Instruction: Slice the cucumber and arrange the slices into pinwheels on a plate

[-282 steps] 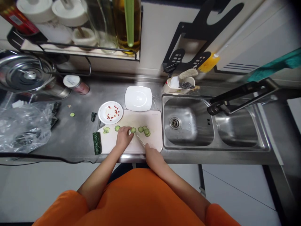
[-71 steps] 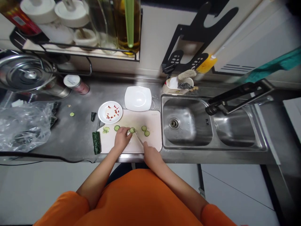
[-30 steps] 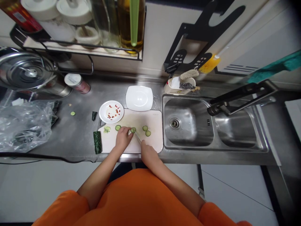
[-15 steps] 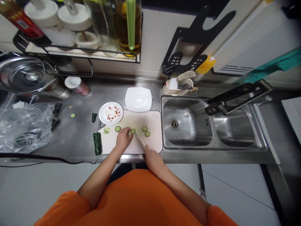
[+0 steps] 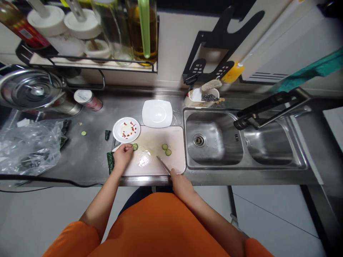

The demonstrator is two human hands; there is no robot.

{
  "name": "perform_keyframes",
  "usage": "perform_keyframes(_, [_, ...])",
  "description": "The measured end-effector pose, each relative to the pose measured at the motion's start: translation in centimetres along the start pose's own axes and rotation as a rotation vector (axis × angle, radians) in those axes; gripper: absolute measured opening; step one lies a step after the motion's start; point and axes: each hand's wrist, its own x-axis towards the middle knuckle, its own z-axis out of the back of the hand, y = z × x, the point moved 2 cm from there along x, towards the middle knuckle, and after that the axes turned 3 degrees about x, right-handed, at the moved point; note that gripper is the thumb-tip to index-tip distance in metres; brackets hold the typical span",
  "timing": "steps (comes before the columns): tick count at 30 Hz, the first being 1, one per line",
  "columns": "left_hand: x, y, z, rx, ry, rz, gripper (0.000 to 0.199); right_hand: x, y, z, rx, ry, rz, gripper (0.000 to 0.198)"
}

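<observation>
The fingertips of the left hand are brought to the left edge of a cucumber slice; whether it is pinched or only touched cannot be told. The handle of a knife is gripped in the closed right hand, its blade pointed far and left over the cutting board. Between the hands only wet board is seen. Two slices are laid touching on the board's right half, beyond the blade.

The uncut cucumber piece is placed at the board's left edge, partly hidden by the left hand. The board's far left corner is overlapped by a small plate scattered with red bits. A square white dish is set at the far edge. A dark green end piece is left on the counter, and the right side is bordered by a sink.
</observation>
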Motion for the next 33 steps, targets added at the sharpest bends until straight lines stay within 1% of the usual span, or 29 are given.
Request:
perform_keyframes(3, [0.0, 0.2, 0.1, 0.078, -0.078, 0.030, 0.024, 0.0, 0.0, 0.1, -0.002, 0.007, -0.010, 0.046])
perform_keyframes(8, [-0.3, -0.5, 0.1, 0.189, -0.140, -0.090, 0.023, -0.1, 0.1, 0.2, 0.016, 0.009, -0.007, 0.044])
perform_keyframes(11, [-0.7, -1.6, -0.1, 0.189, -0.173, -0.169, 0.023, -0.1, 0.0, 0.2, 0.046, 0.008, 0.003, 0.042])
perform_keyframes(13, [-1.0, -2.8, -0.9, 0.139, -0.126, -0.251, 0.023, -0.1, 0.0, 0.1, 0.064, 0.010, 0.006, 0.041])
perform_keyframes(16, [-1.1, -5.3, -3.4, 0.054, 0.067, -0.428, 0.026, 0.0, 0.0, -0.1, 0.057, -0.002, 0.005, 0.041])
perform_keyframes(19, [-0.9, -7.6, -6.4, 0.069, 0.250, -0.565, 0.029, 0.0, 0.0, -0.3, 0.018, -0.034, 0.006, 0.037])
perform_keyframes(21, [-0.6, -8.7, -8.0, 0.121, 0.323, -0.624, 0.032, 0.0, 0.0, -0.5, -0.003, -0.046, 0.012, 0.036])
perform_keyframes(23, [-0.3, -9.3, -9.1, 0.176, 0.358, -0.645, 0.032, -0.1, 0.0, -0.5, -0.013, -0.052, 0.016, 0.037])
perform_keyframes(25, [-0.2, -9.5, -9.6, 0.210, 0.375, -0.639, 0.029, -0.1, 0.0, -0.5, -0.013, -0.054, 0.015, 0.038])
perform_keyframes(30, [-0.1, -9.5, -9.9, 0.212, 0.369, -0.575, 0.023, -0.1, 0.0, -0.4, -0.007, -0.051, 0.015, 0.038])
perform_keyframes(33, [-0.2, -9.7, -10.0, 0.189, 0.361, -0.565, 0.015, -0.2, -0.1, -0.4, 0.000, -0.053, 0.018, 0.040])
